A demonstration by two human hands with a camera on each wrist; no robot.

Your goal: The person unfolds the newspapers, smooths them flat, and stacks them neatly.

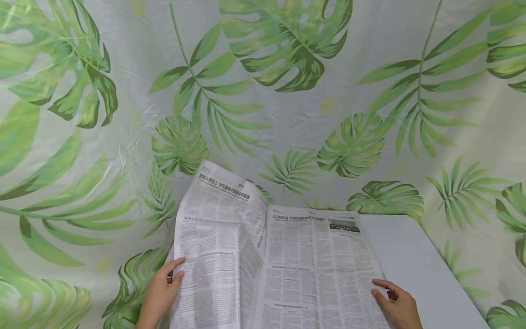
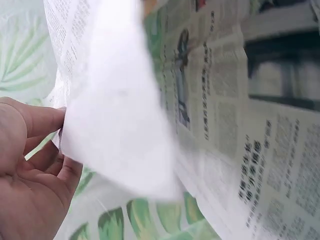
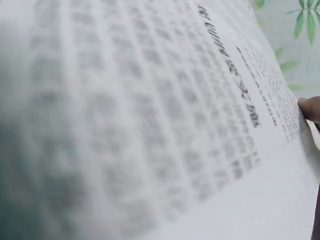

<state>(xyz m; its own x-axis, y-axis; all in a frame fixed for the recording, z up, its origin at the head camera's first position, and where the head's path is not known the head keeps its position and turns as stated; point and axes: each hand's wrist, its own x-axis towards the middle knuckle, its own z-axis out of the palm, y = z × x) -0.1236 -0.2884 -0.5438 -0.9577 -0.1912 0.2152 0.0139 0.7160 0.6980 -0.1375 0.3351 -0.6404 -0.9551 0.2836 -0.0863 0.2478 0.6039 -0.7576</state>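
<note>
An unfolded newspaper (image 1: 287,260) spreads between my two hands, printed in Chinese columns with a small photo at the upper right. Its left page bends upward, and a flap of it folds over toward the middle. My left hand (image 1: 161,288) pinches the left edge between thumb and fingers, as the left wrist view also shows. At the right edge, my right hand (image 1: 396,301) grips the paper with its thumb on the printed side. In the right wrist view the newspaper (image 3: 165,110) fills most of the picture, blurred, with only a fingertip (image 3: 310,109) at its edge.
A white tabletop (image 1: 427,265) with a rounded corner shows to the right of and behind the paper. Behind it hangs a pale curtain (image 1: 296,123) printed with green leaves, which also covers both sides.
</note>
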